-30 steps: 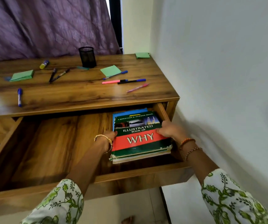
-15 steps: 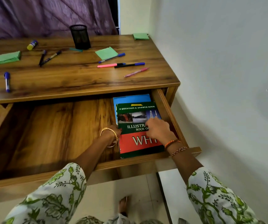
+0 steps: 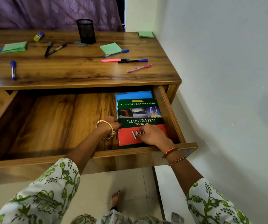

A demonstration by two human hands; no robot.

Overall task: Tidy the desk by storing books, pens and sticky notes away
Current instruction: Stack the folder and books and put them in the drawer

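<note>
A green and red book [image 3: 139, 110] titled "Illustrated Book of Why" lies on a blue book [image 3: 133, 95] in the right end of the open wooden drawer [image 3: 167, 113]. My right hand [image 3: 152, 135] rests flat on the red part of the cover. My left hand [image 3: 112, 123] holds the stack's left edge with bent fingers. On the desk top [image 3: 81, 70] lie green sticky note pads [image 3: 14, 46] [image 3: 111, 48] [image 3: 145, 34], a pink highlighter [image 3: 112, 60], a pink pen [image 3: 139, 68], a blue marker [image 3: 13, 69] and several other pens.
A black mesh pen holder [image 3: 86, 30] stands at the back of the desk, with a glue stick [image 3: 39, 36] to its left. A white wall runs close along the desk's right side. A purple curtain hangs behind. The drawer's left part shows bare wood.
The stack has gone from being held tilted above the drawer to lying flat inside it. My right hand has moved from the stack's right edge onto the cover.
</note>
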